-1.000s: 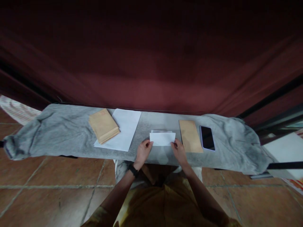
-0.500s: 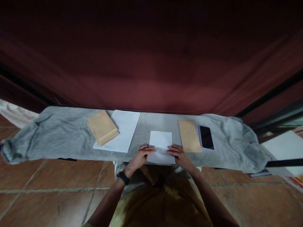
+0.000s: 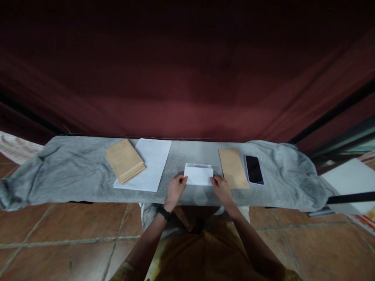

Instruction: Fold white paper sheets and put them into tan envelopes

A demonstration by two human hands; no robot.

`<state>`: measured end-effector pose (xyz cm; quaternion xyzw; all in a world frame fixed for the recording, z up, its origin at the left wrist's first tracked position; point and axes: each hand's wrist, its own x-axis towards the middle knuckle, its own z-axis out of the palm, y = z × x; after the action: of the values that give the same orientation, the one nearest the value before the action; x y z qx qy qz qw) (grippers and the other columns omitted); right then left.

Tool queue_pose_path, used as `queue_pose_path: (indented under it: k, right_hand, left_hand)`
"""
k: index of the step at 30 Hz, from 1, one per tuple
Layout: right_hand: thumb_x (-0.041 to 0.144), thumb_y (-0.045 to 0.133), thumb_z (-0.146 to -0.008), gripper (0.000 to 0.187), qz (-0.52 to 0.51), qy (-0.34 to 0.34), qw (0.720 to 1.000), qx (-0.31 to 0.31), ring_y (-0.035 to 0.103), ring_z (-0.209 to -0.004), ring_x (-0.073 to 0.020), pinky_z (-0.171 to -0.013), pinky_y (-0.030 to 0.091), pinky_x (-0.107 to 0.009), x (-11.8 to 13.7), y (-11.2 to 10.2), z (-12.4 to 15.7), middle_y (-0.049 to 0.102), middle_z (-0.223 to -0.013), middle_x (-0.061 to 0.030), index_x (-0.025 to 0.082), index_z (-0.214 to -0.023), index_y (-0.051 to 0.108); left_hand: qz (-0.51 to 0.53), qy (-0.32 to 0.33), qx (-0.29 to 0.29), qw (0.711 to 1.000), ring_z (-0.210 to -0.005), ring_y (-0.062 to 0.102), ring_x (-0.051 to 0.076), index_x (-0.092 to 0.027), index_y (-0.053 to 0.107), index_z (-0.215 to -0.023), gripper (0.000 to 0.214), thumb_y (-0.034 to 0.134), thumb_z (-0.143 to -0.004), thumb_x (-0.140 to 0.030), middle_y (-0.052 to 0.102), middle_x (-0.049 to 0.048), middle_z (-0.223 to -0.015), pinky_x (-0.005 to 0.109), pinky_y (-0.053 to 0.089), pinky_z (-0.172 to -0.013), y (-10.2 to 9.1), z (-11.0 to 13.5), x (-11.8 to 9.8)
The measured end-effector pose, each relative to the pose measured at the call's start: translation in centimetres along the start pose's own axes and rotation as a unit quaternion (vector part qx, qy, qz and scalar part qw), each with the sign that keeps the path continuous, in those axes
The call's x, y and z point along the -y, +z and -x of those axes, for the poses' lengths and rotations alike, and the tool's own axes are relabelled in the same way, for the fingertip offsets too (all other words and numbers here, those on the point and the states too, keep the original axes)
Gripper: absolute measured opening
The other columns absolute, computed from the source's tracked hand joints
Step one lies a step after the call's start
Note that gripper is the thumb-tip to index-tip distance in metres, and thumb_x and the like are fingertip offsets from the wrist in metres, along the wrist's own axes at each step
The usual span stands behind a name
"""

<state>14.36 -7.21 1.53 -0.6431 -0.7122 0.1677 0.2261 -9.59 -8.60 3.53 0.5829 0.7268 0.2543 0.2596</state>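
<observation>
A white sheet of paper (image 3: 198, 176) lies at the middle of the cloth-covered table, its near part folded up over the far part, with a narrow strip showing past the folded edge. My left hand (image 3: 176, 188) pinches the sheet's left side near the lower corner. At the opposite side my right hand (image 3: 220, 187) grips the right edge between thumb and fingers. Just right of that hand lies a single brown envelope (image 3: 233, 168), flat on the cloth.
To the left, a stack of brown envelopes (image 3: 125, 160) partly covers white paper sheets (image 3: 155, 160). A phone (image 3: 254, 170) lies right of the single envelope. Grey cloth (image 3: 73, 171) covers the narrow table, and a dark red curtain (image 3: 187, 113) hangs along its far edge.
The sheet's near part has been turned up and away over the far part, making the paper shorter. Both hands moved forward with it, now gripping its side edges.
</observation>
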Motion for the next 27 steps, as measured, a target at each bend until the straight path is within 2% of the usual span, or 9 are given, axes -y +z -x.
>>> queue_pose_path:
  k: [7, 14, 18, 23, 27]
  right_hand:
    - [0.034, 0.051, -0.102, 0.026, 0.142, 0.077, 0.987, 0.029, 0.072, -0.081, -0.0188, -0.076, 0.048, -0.027, 2.6, -0.3, -1.3, 0.076, -0.096, -0.0094, 0.02, -0.095, 0.072]
    - [0.034, 0.048, -0.103, 0.028, 0.16, 0.094, 0.982, 0.04, 0.074, -0.083, -0.0223, -0.076, 0.048, -0.03, 2.9, -0.1, -1.8, 0.076, -0.099, -0.0131, 0.017, -0.1, 0.07]
    - [0.034, 0.051, -0.102, 0.025, 0.146, 0.103, 0.984, 0.022, 0.073, -0.089, -0.0249, -0.082, 0.048, -0.034, 2.6, 0.3, -2.0, 0.075, -0.102, -0.0139, 0.017, -0.112, 0.066]
    - [0.028, 0.049, -0.101, 0.031, 0.127, 0.055, 0.99, -0.032, 0.064, -0.111, -0.0321, -0.097, 0.045, -0.045, 2.7, 0.5, -1.9, 0.068, -0.121, -0.0192, 0.015, -0.127, 0.06]
    - [0.025, 0.042, -0.103, 0.041, 0.094, -0.051, 0.993, -0.043, 0.051, -0.132, -0.0313, -0.109, 0.039, -0.047, 3.4, 1.4, -1.1, 0.055, -0.145, -0.0185, 0.013, -0.14, 0.053]
  left_hand:
    - [-0.118, -0.072, 0.012, 0.99, -0.082, 0.071, 0.021, -0.021, 0.075, -0.098, 0.027, 0.054, -0.098, -0.039, 0.078, 0.009, -0.093, 0.026, 0.042, -0.066, -0.9, -0.8, -2.5]
    - [-0.179, -0.081, 0.006, 0.981, -0.091, 0.073, 0.025, -0.021, 0.073, -0.107, 0.032, 0.05, -0.1, -0.042, 0.077, 0.0123, -0.099, 0.029, 0.045, -0.071, -0.7, -1.2, -3.8]
    - [-0.193, -0.086, 0.0, 0.977, -0.092, 0.073, 0.024, -0.02, 0.071, -0.108, 0.032, 0.05, -0.1, -0.043, 0.077, 0.0123, -0.097, 0.028, 0.046, -0.074, -0.8, -1.3, -4.4]
    - [-0.198, -0.092, 0.0, 0.976, -0.092, 0.073, 0.025, -0.021, 0.071, -0.109, 0.032, 0.05, -0.1, -0.043, 0.077, 0.0122, -0.096, 0.029, 0.047, -0.074, -0.7, -1.5, -4.5]
    - [-0.196, -0.088, -0.002, 0.977, -0.09, 0.073, 0.024, -0.022, 0.071, -0.108, 0.031, 0.051, -0.099, -0.044, 0.077, 0.0113, -0.095, 0.029, 0.047, -0.074, -0.5, -1.7, -4.1]
